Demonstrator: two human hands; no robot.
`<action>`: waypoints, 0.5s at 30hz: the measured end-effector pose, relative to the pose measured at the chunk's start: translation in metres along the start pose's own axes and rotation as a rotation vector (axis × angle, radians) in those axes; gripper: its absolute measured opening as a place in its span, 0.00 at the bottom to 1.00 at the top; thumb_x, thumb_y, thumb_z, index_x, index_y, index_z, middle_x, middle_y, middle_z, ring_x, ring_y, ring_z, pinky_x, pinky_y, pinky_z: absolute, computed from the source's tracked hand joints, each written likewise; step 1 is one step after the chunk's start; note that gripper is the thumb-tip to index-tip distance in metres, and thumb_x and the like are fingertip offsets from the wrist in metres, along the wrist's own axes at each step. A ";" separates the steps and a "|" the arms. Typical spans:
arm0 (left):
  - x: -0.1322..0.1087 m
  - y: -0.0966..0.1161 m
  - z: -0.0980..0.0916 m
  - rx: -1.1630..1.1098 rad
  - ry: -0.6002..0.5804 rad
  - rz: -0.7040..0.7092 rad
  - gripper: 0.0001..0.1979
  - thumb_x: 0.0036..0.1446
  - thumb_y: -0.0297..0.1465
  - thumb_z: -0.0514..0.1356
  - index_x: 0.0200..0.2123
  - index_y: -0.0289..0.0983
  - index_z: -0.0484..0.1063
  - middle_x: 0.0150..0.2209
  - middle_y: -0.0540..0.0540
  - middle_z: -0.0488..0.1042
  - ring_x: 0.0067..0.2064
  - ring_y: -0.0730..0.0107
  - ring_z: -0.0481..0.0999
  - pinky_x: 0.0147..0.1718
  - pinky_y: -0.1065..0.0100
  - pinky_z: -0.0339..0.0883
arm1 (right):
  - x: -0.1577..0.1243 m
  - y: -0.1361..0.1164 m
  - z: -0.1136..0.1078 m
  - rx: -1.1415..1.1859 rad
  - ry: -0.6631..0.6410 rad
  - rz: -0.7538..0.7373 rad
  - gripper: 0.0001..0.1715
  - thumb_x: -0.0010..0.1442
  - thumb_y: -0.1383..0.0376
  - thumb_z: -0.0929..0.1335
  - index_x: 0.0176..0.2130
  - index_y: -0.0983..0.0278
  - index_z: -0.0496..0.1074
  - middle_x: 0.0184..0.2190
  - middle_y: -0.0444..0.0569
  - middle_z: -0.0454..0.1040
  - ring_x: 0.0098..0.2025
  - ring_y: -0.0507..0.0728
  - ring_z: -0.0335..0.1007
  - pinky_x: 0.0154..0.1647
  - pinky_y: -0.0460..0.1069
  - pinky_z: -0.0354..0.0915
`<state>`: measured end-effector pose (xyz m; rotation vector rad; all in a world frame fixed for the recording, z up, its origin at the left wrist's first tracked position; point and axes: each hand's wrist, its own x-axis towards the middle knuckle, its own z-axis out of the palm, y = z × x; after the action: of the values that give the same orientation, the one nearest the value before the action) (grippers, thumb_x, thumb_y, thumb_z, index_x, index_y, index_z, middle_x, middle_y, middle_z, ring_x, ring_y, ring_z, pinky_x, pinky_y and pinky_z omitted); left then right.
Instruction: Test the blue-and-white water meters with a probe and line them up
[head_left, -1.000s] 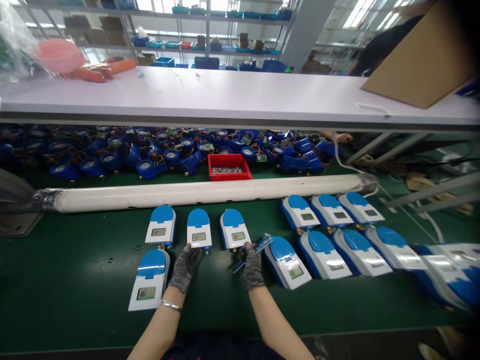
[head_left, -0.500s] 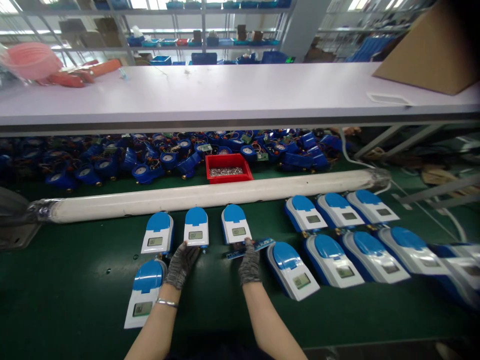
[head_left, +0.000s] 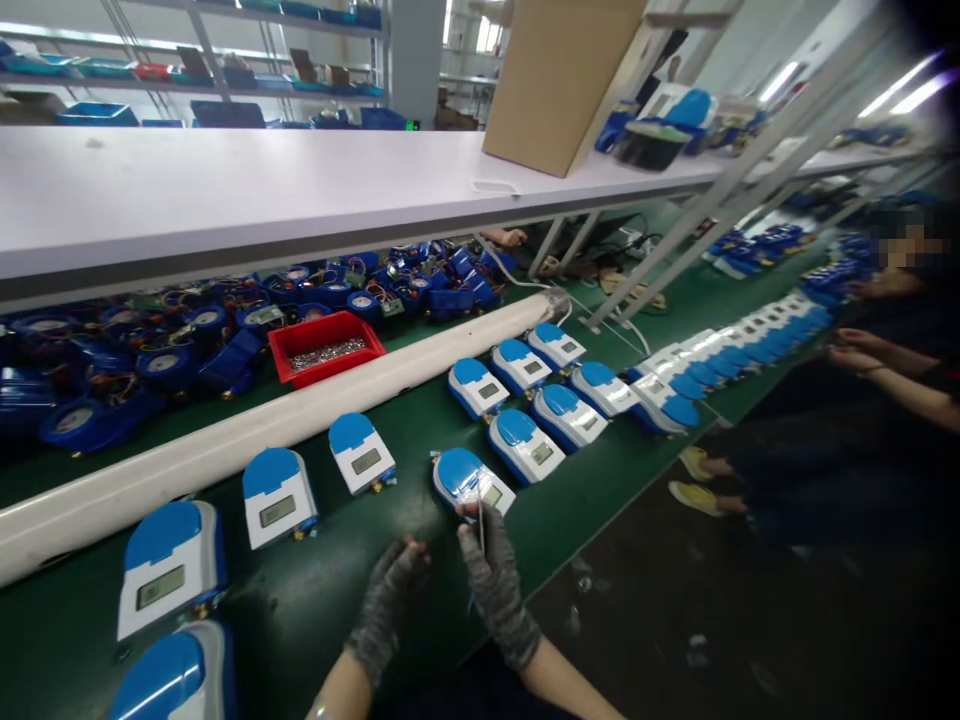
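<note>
From the head view, the right hand (head_left: pixel 495 585), in a speckled knit glove, pinches a thin flat card (head_left: pixel 481 525) upright against a rounded blue-and-white plastic meter (head_left: pixel 471 482) just ahead. The gloved left hand (head_left: pixel 390 600) rests beside it, fingers curled, on the green felt desk (head_left: pixel 315 600).

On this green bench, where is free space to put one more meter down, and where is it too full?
Bare green mat lies near the front edge, between the left gloved hand and the blue-and-white meter at far left. A smaller gap sits between the white tube and the meter before it. Behind the tube, the red tray and dark blue parts crowd everything.
</note>
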<state>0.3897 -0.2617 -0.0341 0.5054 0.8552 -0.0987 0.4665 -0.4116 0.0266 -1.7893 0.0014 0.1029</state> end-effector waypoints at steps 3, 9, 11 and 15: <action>0.014 -0.050 0.085 0.090 -0.059 -0.053 0.29 0.47 0.35 0.74 0.53 0.38 0.74 0.49 0.36 0.80 0.52 0.47 0.79 0.58 0.50 0.68 | 0.011 0.000 -0.057 -0.117 0.079 0.014 0.19 0.64 0.50 0.66 0.45 0.60 0.73 0.43 0.54 0.76 0.47 0.64 0.73 0.52 0.60 0.68; 0.045 -0.081 0.150 0.014 0.103 0.164 0.34 0.45 0.32 0.75 0.56 0.37 0.71 0.46 0.34 0.81 0.45 0.47 0.82 0.47 0.53 0.76 | 0.046 0.009 -0.128 -0.075 0.030 0.070 0.24 0.62 0.49 0.66 0.52 0.58 0.71 0.49 0.56 0.76 0.49 0.66 0.75 0.42 0.59 0.74; 0.054 -0.076 0.148 -0.020 0.171 0.272 0.37 0.46 0.32 0.75 0.59 0.41 0.67 0.49 0.36 0.80 0.46 0.50 0.82 0.43 0.56 0.77 | 0.057 0.011 -0.149 -0.060 -0.056 0.071 0.24 0.62 0.50 0.67 0.52 0.59 0.72 0.50 0.56 0.76 0.51 0.66 0.75 0.48 0.60 0.74; 0.077 -0.047 0.147 -0.050 0.228 0.435 0.35 0.51 0.32 0.72 0.61 0.44 0.65 0.51 0.38 0.79 0.44 0.54 0.83 0.39 0.60 0.79 | 0.083 0.014 -0.179 -0.019 -0.251 0.078 0.23 0.60 0.49 0.69 0.49 0.60 0.75 0.50 0.55 0.77 0.54 0.66 0.74 0.59 0.61 0.69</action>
<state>0.5301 -0.3621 -0.0291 0.6536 0.9486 0.3842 0.5606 -0.5848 0.0459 -1.7844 -0.1104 0.3843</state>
